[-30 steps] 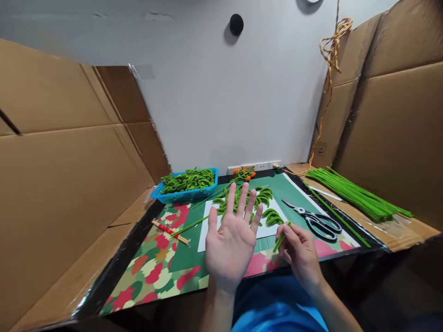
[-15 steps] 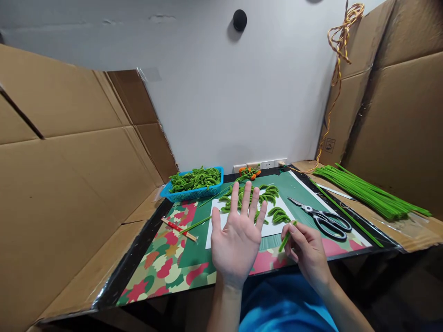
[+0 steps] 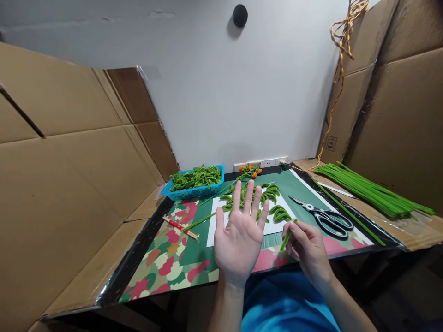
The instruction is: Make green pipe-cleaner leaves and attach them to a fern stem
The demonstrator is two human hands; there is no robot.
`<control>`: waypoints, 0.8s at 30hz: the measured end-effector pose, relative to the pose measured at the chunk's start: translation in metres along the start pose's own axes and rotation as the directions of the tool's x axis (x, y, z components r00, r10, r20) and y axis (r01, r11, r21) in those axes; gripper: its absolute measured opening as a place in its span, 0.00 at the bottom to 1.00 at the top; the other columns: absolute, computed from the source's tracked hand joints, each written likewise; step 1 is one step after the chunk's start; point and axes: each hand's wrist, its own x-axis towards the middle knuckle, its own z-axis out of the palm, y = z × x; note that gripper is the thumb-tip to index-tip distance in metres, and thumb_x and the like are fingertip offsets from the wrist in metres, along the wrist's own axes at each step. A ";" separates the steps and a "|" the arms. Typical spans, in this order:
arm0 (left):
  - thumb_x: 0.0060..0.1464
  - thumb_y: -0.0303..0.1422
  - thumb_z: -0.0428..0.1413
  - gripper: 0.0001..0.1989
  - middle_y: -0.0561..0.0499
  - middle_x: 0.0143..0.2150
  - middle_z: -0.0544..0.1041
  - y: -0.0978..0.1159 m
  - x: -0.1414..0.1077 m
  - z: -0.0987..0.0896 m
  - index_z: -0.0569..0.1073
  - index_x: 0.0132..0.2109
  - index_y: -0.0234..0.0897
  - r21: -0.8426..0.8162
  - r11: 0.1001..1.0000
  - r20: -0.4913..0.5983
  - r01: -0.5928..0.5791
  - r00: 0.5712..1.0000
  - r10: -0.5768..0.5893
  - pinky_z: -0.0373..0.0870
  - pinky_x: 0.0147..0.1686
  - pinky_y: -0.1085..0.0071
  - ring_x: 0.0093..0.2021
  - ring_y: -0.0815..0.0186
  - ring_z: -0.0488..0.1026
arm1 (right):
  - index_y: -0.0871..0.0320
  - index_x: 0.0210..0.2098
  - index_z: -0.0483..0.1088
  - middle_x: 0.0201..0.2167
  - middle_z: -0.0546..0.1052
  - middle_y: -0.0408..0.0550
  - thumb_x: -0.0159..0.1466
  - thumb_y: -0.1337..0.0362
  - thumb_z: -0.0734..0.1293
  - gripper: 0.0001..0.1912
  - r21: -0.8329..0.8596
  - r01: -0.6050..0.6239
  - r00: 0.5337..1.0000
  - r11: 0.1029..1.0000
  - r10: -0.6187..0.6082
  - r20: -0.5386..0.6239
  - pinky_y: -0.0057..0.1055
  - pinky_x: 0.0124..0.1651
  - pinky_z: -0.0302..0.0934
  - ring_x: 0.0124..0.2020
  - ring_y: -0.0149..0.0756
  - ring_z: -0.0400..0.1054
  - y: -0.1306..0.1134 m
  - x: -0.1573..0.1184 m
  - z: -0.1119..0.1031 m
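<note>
My left hand (image 3: 239, 235) is raised over the table's front edge, palm towards me and fingers spread, with nothing in it. To its right, my right hand (image 3: 306, 246) pinches a short piece of green pipe cleaner (image 3: 286, 240) between thumb and fingers. Behind both hands lies a white sheet (image 3: 213, 233), bearing small bundles of curved green pipe-cleaner pieces (image 3: 280, 214); my left hand covers part of them. Scissors (image 3: 323, 217) with black and grey handles rest beside the sheet, their blades a little apart, beyond my right hand.
A blue basket (image 3: 194, 191) heaped with bent green pieces stands at the back left. Orange and green pieces (image 3: 251, 172) lie by the wall. Long green pipe cleaners (image 3: 374, 190) are stacked at the right. A red-wrapped stick bundle (image 3: 180, 227) lies left. Cardboard walls (image 3: 79, 184) flank the table.
The whole view has shifted very slightly. Both hands keep the same pose, and the green piece stays in my right hand.
</note>
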 end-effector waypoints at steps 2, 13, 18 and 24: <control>0.77 0.49 0.36 0.30 0.50 0.79 0.60 -0.001 0.000 0.001 0.49 0.80 0.57 -0.005 1.000 0.006 0.008 1.000 -0.008 0.64 0.72 0.43 0.78 0.54 0.59 | 0.59 0.28 0.75 0.16 0.69 0.41 0.69 0.46 0.73 0.23 0.004 -0.004 1.000 1.000 0.004 -0.005 0.26 0.18 0.45 0.14 0.26 0.57 0.000 0.000 0.000; 0.77 0.25 0.45 0.19 0.45 0.51 0.86 -0.011 0.001 -0.039 0.79 0.60 0.40 0.027 0.998 0.022 -0.058 0.998 0.057 0.66 0.13 0.86 0.14 0.81 0.69 | 0.59 0.26 0.74 0.16 0.66 0.40 0.62 0.43 0.77 0.25 0.116 -0.108 0.993 0.987 0.113 -0.033 0.22 0.16 0.46 0.16 0.25 0.57 -0.015 -0.001 0.005; 0.70 0.30 0.63 0.05 0.64 0.22 0.69 -0.013 -0.004 -0.046 0.81 0.49 0.35 0.079 0.981 0.106 -0.175 0.980 0.166 0.57 0.10 0.85 0.08 0.82 0.47 | 0.60 0.26 0.75 0.18 0.66 0.40 0.60 0.44 0.79 0.25 0.174 -0.158 0.984 0.972 0.170 -0.054 0.21 0.17 0.49 0.16 0.24 0.57 -0.019 0.000 0.004; 0.74 0.37 0.57 0.10 0.67 0.18 0.54 -0.008 -0.006 -0.030 0.75 0.43 0.36 0.008 0.992 0.135 -0.125 0.983 0.123 0.44 0.07 0.80 0.10 0.77 0.35 | 0.59 0.25 0.74 0.15 0.65 0.40 0.59 0.42 0.78 0.26 0.126 -0.145 0.987 0.981 0.152 -0.052 0.21 0.16 0.45 0.16 0.25 0.56 -0.018 0.000 0.004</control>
